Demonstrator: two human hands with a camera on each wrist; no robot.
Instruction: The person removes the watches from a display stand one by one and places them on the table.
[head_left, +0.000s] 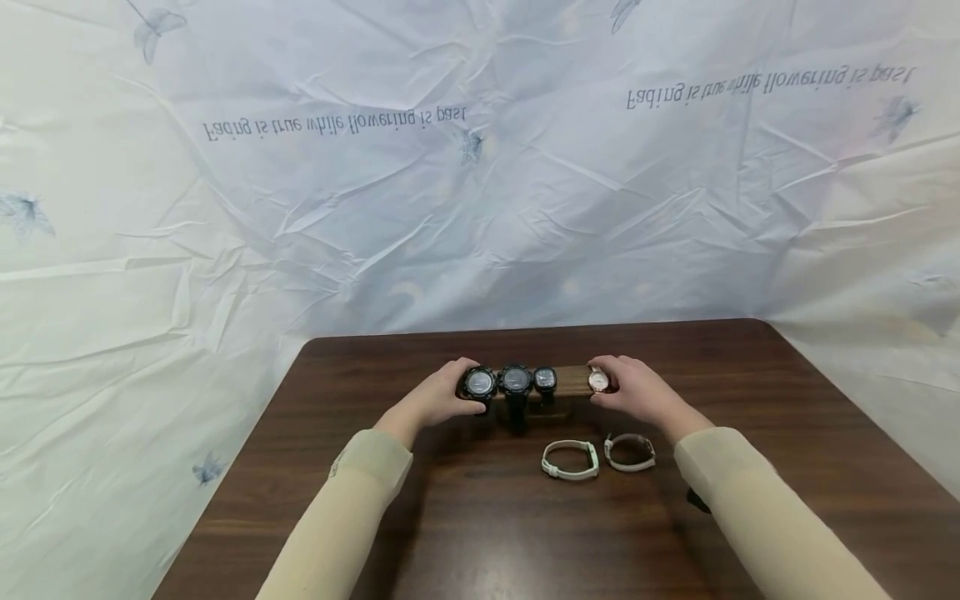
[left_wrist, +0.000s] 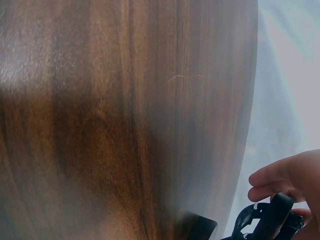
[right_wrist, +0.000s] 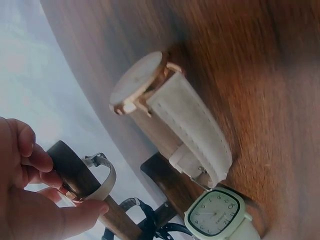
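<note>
A dark wooden watch stand (head_left: 572,380) sits mid-table and carries three black watches and a rose-gold watch (head_left: 597,381). My left hand (head_left: 450,396) curls round the leftmost black watch (head_left: 478,383) at the bar's left end; in the left wrist view its fingers (left_wrist: 280,180) lie over that black watch (left_wrist: 272,217). My right hand (head_left: 624,387) grips the right end, and the right wrist view shows fingers and thumb (right_wrist: 75,215) pinching the rose-gold watch's pale strap (right_wrist: 106,180) against the bar (right_wrist: 70,167).
Two loose watches lie on the brown table (head_left: 787,433) in front of the stand: a white one (head_left: 570,460) and a pale-strapped rose-gold one (head_left: 630,452). A crinkled white printed sheet (head_left: 480,208) hangs behind and beside the table.
</note>
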